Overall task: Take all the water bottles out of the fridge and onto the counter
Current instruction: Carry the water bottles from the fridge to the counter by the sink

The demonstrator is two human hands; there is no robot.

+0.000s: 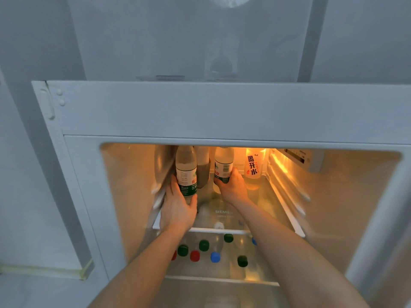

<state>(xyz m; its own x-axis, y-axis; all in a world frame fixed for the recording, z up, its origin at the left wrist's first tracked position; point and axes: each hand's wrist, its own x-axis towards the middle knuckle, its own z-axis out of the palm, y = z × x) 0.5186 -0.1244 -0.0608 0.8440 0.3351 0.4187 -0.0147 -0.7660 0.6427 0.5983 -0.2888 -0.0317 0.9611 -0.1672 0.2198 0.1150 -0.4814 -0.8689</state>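
- Warm yellow light fills the open fridge (367,196), seen from above past its pale top edge, with both bare forearms reaching in
- Two clear water bottles with green-and-white labels stand upright on the upper glass shelf (224,230), apart from each other
- left bottle (186,172) sits close to the fridge's left inner wall; the left hand (178,210) grasps it low down, fingers wrapped round its far side and thumb across the front of the label
- middle bottle (223,164) stands further back; the right hand (233,187) grips its lower part, fingers curled round the base of the label
- A dark brownish container (203,172) stands between the two held bottles, its top hidden by the fridge's upper edge
- orange-lettered bottle (254,167), clear with a white label, stands upright just right of the right hand, nobody touching it
- Its top, like those of the other two, is cut off from view
- Below the glass shelf, more bottles stand on the lower shelf, visible only as caps: green caps (204,245), a red cap (195,256) and a blue cap (215,257)
- Ribbed shelf rails (289,185) line the right inner wall, beneath a white control panel (302,157)
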